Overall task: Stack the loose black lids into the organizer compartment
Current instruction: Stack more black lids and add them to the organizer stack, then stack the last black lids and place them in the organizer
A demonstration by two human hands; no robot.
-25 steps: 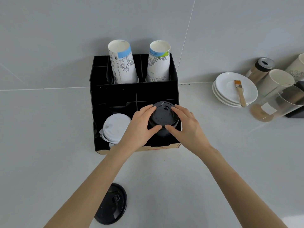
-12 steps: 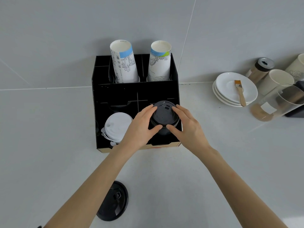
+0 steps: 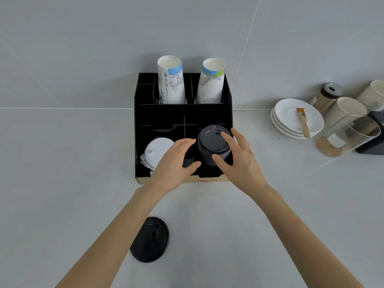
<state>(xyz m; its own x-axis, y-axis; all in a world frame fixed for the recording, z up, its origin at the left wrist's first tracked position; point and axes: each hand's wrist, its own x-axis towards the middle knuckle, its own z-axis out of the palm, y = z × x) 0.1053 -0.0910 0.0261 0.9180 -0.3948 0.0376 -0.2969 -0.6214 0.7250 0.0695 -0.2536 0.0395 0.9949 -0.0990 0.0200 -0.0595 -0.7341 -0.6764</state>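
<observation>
The black organizer (image 3: 182,115) stands against the wall. In its front right compartment sits a stack of black lids (image 3: 212,142). My right hand (image 3: 241,163) keeps its thumb on the front of the stack and its index finger on the top lid. Just left of the stack, my left hand (image 3: 172,165) hovers with fingers apart, and a small gap separates it from the lids. One loose black lid (image 3: 149,239) lies flat on the counter, near me, beside my left forearm.
White lids (image 3: 158,150) fill the front left compartment. Two stacks of paper cups (image 3: 171,80) (image 3: 212,82) stand in the back compartments. To the right are stacked saucers (image 3: 291,113) with a brush (image 3: 303,123), a glass jar (image 3: 349,134) and a shaker (image 3: 326,96).
My left hand has come off the black lid stack and shifted slightly left. My right hand has loosened, its fingers spreading, but stays on the stack.
</observation>
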